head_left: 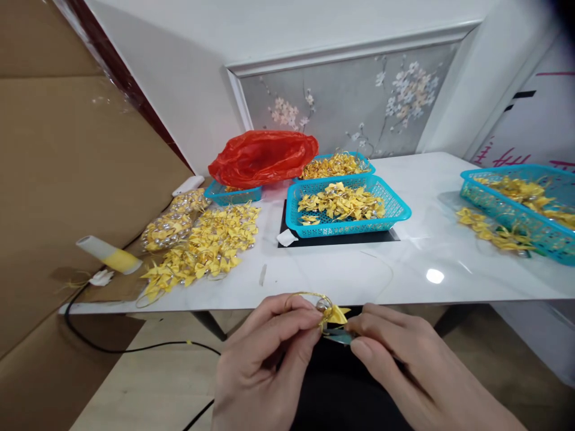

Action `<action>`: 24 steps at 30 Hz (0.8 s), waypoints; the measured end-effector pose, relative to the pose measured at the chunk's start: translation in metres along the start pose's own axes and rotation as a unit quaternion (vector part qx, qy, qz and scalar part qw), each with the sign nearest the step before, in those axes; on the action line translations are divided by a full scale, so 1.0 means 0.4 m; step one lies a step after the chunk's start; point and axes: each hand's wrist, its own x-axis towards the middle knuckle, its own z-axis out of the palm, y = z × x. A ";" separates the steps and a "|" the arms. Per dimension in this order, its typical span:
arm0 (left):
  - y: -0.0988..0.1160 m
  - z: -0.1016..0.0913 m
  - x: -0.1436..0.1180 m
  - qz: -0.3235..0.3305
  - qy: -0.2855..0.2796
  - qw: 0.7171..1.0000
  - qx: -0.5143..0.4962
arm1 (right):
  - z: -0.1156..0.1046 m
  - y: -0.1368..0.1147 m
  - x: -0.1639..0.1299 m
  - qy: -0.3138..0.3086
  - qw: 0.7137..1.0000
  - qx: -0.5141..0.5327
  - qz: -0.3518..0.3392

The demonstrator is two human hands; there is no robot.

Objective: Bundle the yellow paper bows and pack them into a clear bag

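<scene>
Just in front of the table's near edge, my left hand (274,359) pinches a small yellow ribbon bow (335,315) with a silvery bead and a looped gold cord. My right hand (395,353) is closed around thread snips (339,337), most of them hidden by the fingers. Their pointed metal blades lie right under the bow, close to my left fingertips. Whether the blades touch the cord, I cannot tell. Many similar yellow bows with beads form a pile (204,245) on the left of the white table (327,269).
A blue basket (348,229) of bows stands mid-table, with another blue basket (366,161) behind it and a red plastic bag (265,158) beside that. On the right is a larger blue basket (516,221). A cardboard wall (67,149) and black cable (148,346) are on the left.
</scene>
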 end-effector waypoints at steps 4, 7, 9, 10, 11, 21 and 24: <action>0.000 -0.001 0.000 -0.002 0.001 1.000 0.010 | -0.004 -0.001 0.004 0.013 1.000 0.004 -0.010; -0.006 -0.002 -0.001 0.008 -0.008 1.000 0.015 | -0.005 -0.001 0.009 0.002 1.000 0.012 -0.009; -0.011 -0.003 -0.002 0.015 -0.019 1.000 0.009 | -0.004 -0.002 0.012 -0.014 1.000 0.016 -0.001; -0.013 -0.004 -0.002 0.017 -0.024 1.000 0.005 | -0.004 -0.002 0.013 -0.019 1.000 0.019 0.002; -0.014 -0.004 -0.003 0.016 -0.027 0.999 0.000 | -0.003 -0.003 0.014 -0.024 0.999 0.021 0.005; -0.009 -0.001 0.002 0.014 -0.018 0.999 -0.024 | 0.000 -0.002 0.020 -0.023 0.999 0.044 0.009; -0.010 0.001 0.001 0.008 -0.022 0.999 -0.026 | 0.004 0.001 0.020 -0.031 0.999 0.042 0.007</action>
